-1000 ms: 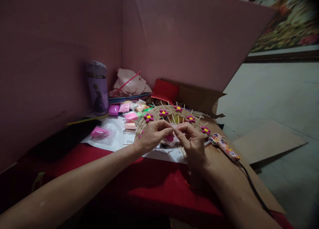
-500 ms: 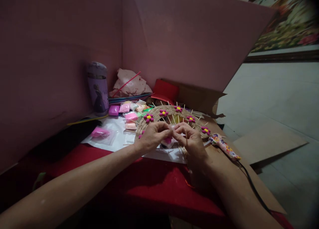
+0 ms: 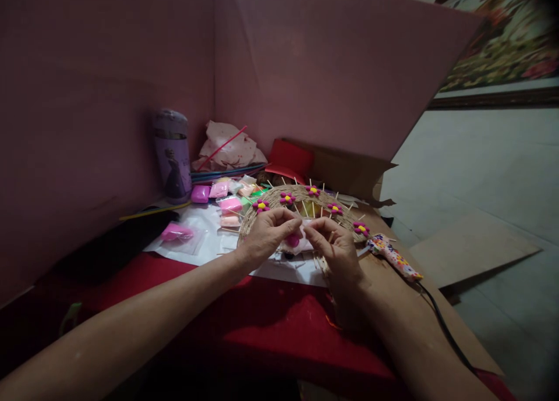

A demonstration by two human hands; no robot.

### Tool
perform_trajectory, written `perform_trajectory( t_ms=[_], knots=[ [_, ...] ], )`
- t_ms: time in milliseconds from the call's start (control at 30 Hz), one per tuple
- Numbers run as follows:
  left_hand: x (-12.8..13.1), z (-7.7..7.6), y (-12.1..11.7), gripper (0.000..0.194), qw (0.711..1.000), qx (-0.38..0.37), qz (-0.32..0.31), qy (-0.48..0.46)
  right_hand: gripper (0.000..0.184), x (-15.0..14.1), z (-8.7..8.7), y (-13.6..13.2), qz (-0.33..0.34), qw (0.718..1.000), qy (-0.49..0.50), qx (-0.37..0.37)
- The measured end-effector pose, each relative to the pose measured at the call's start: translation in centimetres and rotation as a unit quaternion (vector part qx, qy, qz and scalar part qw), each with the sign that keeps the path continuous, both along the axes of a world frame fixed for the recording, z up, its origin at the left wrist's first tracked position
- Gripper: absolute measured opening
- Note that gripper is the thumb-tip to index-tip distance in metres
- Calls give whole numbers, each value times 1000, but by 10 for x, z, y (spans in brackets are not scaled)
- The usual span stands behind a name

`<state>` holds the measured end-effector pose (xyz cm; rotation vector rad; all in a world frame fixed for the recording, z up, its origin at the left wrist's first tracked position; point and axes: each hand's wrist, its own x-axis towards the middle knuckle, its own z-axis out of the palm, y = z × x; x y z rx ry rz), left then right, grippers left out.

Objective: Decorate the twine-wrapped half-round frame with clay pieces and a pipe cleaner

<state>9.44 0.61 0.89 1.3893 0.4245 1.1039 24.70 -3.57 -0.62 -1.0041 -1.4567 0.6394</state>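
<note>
A round woven twine ring with toothpick spokes and several pink flowers with yellow centres lies on white paper. Over its middle my left hand and my right hand meet, fingers pinched together. Between their fingertips is a small clear packet with a lump of pink clay in it. Both hands grip that packet from either side.
Several clay packets lie left of the ring, with a pink one nearer. A purple bottle stands at the back left. A patterned glue gun with a black cord lies to the right. Pink cardboard walls surround the red cloth.
The hands stay over the ring's middle. The fingers have shifted slightly on the packet, and the pink clay now shows more plainly between the fingertips.
</note>
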Motion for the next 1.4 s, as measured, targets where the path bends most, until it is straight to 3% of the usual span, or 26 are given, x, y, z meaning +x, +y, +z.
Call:
perform_trajectory(
  t_ms=[200,700,833,1033,1233,1400],
  knots=[
    [0,-3,2,26,1000,0,-17,1,18,-1,3,-3,-51,998,43,23],
    [0,-2,1,22,1000,3,-12,7,28,-2,3,-4,-45,994,98,19],
    [1,-4,3,21,1000,10,0,2,20,-2,5,-5,-28,995,91,-21],
    [0,-4,4,19,997,65,43,19,18,-5,7,-7,34,998,51,-32],
    [3,-1,-1,22,995,73,62,-21,20,-3,4,-6,-24,998,51,2],
    [0,1,-3,11,963,173,205,9,19,0,3,-5,-90,994,43,44]
  ],
)
